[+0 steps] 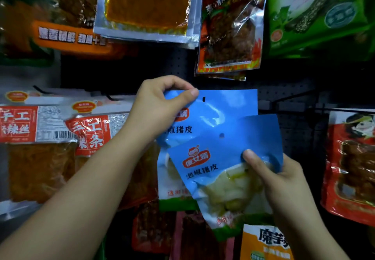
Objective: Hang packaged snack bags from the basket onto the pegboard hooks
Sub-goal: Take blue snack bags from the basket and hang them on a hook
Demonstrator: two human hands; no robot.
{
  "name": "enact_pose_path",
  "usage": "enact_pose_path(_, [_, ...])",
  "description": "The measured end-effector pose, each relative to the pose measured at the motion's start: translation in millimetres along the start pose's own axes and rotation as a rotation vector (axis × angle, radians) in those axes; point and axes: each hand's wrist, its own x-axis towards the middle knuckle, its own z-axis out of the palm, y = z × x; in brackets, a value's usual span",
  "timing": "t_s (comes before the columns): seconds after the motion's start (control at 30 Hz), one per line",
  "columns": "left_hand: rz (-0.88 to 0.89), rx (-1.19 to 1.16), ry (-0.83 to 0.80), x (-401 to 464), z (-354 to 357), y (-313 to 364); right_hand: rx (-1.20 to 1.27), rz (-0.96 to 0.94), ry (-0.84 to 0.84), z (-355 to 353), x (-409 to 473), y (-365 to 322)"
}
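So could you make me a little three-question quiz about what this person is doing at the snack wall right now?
1. True or false: each hand holds its own blue snack bag.
2. Which hand pinches the top edge of the rear blue bag, near its hang hole?
A. left hand
B. right hand
3. Fill in: the front blue bag overlaps the rear one and sits ___ and tilted.

Key
1. True.
2. A. The right hand's grip is on the front bag's side.
3. Lower.
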Motion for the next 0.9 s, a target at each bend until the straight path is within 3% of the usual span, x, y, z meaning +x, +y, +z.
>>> enact_pose_path(0.63, [-0.098, 0.123, -0.016, 27, 17, -33, 0.085, 0.137, -0.023, 6, 14, 16])
enact_pose_path(0.9, [-0.194, -0.151, 0.124, 20, 26, -74, 0.072, 0.257, 0.023, 18, 43, 45])
